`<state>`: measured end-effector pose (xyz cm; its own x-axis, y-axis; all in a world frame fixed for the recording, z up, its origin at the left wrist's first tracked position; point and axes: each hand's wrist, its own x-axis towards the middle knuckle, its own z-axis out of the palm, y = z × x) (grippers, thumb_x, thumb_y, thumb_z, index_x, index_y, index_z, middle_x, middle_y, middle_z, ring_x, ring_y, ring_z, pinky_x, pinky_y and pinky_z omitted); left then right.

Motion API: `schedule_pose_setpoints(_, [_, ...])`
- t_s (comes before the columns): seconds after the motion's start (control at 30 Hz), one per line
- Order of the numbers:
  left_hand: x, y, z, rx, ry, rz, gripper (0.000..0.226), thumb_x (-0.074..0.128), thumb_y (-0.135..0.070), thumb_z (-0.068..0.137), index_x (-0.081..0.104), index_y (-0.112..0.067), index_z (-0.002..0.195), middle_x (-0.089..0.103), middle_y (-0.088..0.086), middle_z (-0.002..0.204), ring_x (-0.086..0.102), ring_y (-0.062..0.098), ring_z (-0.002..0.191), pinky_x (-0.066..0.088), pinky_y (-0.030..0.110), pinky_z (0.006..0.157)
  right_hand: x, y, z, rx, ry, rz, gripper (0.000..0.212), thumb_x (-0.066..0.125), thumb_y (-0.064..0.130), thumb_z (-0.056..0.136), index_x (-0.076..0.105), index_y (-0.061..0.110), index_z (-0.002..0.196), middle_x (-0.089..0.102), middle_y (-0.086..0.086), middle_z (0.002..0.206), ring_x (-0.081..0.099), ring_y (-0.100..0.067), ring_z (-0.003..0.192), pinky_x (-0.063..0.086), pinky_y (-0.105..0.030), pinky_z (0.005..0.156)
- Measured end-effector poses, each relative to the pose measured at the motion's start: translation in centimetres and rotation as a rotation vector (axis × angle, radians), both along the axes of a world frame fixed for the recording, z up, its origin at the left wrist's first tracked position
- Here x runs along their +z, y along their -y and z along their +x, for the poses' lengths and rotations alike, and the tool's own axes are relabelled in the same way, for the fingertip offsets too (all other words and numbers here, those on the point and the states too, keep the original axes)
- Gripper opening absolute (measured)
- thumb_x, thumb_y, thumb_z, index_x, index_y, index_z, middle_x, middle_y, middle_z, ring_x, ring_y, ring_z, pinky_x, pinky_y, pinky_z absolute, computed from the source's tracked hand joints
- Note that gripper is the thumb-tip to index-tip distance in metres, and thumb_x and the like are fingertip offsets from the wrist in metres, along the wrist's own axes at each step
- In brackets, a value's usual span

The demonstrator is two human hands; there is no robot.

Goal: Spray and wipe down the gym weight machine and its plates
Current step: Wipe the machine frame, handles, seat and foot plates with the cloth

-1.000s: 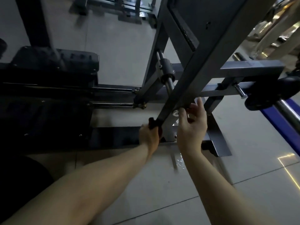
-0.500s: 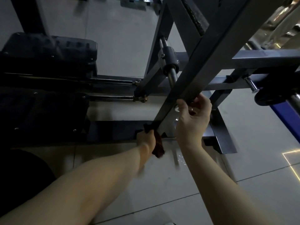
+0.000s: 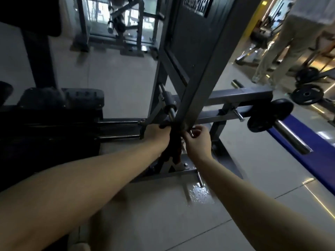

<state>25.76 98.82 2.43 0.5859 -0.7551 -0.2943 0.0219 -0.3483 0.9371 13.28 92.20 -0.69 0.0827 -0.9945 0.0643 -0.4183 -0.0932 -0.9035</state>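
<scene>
1 head camera, looking forward-down — close on machine frame [image 3: 201, 78]

Our left hand [image 3: 157, 134] sits left of the slanted beam [image 3: 199, 78], our right hand [image 3: 197, 140] right of it, the cloth [image 3: 173, 144] between them, a weight plate [image 3: 270, 115] farther right.
</scene>
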Motion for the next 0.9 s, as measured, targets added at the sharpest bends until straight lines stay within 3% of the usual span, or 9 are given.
schedule_pose_setpoints(0.1, [3.2,-1.2,1.3,-0.135,0.163,-0.078,0.02,0.061,-0.024,0.097,0.072,-0.015,0.084,0.074,0.011,0.09,0.072,0.027,0.087,0.059,0.047,0.085,2.4,-1.3,-0.1,-0.025,0.184,0.228,0.052,0.067,0.059,0.087,0.065,0.01,0.105,0.074,-0.012,0.1,0.071,-0.025,0.09,0.061,-0.05,0.086])
schedule_pose_setpoints(0.23, [4.1,-2.5,1.2,-0.201,0.336,-0.184,0.011,0.068,-0.022,0.094,0.076,-0.017,0.088,0.074,0.003,0.088,0.071,0.021,0.085,0.058,0.038,0.08,5.6,-4.2,-0.5,0.267,0.435,0.436,0.049,0.051,0.057,0.101,0.067,0.018,0.127,0.072,-0.011,0.12,0.07,-0.028,0.109,0.061,-0.042,0.082])
schedule_pose_setpoints(0.3, [4.2,-2.7,0.6,-0.27,0.375,-0.194,0.014,0.063,-0.012,0.093,0.077,-0.013,0.094,0.074,0.006,0.09,0.07,0.022,0.086,0.057,0.035,0.08,6.0,-5.0,-0.5,0.31,0.49,0.472,0.044,0.052,0.05,0.103,0.066,0.019,0.131,0.073,-0.012,0.121,0.071,-0.028,0.108,0.06,-0.04,0.077])
schedule_pose_setpoints(0.43, [4.8,-2.3,0.6,-0.437,0.404,-0.201,0.021,0.059,-0.01,0.094,0.078,-0.017,0.101,0.074,0.004,0.096,0.068,0.019,0.092,0.052,0.023,0.076,6.4,-5.0,-0.5,0.113,0.545,0.442,0.026,0.058,0.022,0.104,0.064,0.011,0.127,0.072,-0.02,0.116,0.072,-0.036,0.105,0.059,-0.049,0.088])
schedule_pose_setpoints(0.57, [4.8,-1.2,2.3,-0.323,0.468,-0.287,0.018,0.067,-0.022,0.096,0.079,-0.017,0.109,0.076,0.003,0.103,0.069,0.015,0.092,0.047,0.02,0.074,9.0,-4.0,-1.2,-0.137,0.358,0.084,0.008,0.067,0.016,0.096,0.064,0.019,0.103,0.073,-0.011,0.102,0.073,-0.03,0.095,0.06,-0.053,0.087])
schedule_pose_setpoints(0.67, [4.7,-0.5,3.1,-0.355,0.483,-0.328,0.017,0.063,-0.024,0.101,0.077,-0.015,0.1,0.07,-0.006,0.08,0.063,-0.007,0.062,0.04,0.004,0.056,13.3,-3.0,-1.6,-0.223,0.316,-0.377,0.012,0.07,0.013,0.092,0.065,0.017,0.103,0.066,-0.009,0.109,0.067,-0.022,0.102,0.056,-0.04,0.096])
schedule_pose_setpoints(0.73, [4.4,0.3,3.4,-0.365,0.453,-0.367,0.014,0.064,-0.026,0.1,0.077,-0.023,0.101,0.073,-0.009,0.089,0.061,-0.012,0.066,0.043,0.002,0.065,15.8,-1.6,-1.2,-0.206,0.252,-0.655,0.017,0.072,0.012,0.088,0.066,0.013,0.104,0.058,-0.011,0.116,0.061,-0.018,0.104,0.052,-0.031,0.099])
schedule_pose_setpoints(0.83, [3.8,1.3,3.3,-0.371,0.311,-0.451,0.015,0.073,-0.024,0.094,0.073,-0.038,0.087,0.076,-0.009,0.094,0.072,0.006,0.085,0.06,0.036,0.088,16.5,0.7,0.2,-0.156,0.081,-0.841,0.02,0.073,0.012,0.086,0.066,0.009,0.104,0.054,-0.008,0.114,0.057,-0.019,0.105,0.05,-0.03,0.098])
schedule_pose_setpoints(0.9, [3.5,2.2,3.0,-0.341,0.26,-0.46,0.009,0.077,-0.025,0.09,0.075,-0.033,0.088,0.077,-0.005,0.093,0.073,0.011,0.087,0.06,0.04,0.088,15.0,1.2,0.9,-0.157,0.059,-0.878,0.02,0.074,0.01,0.085,0.065,0.006,0.103,0.052,-0.005,0.111,0.055,-0.019,0.103,0.05,-0.032,0.096])
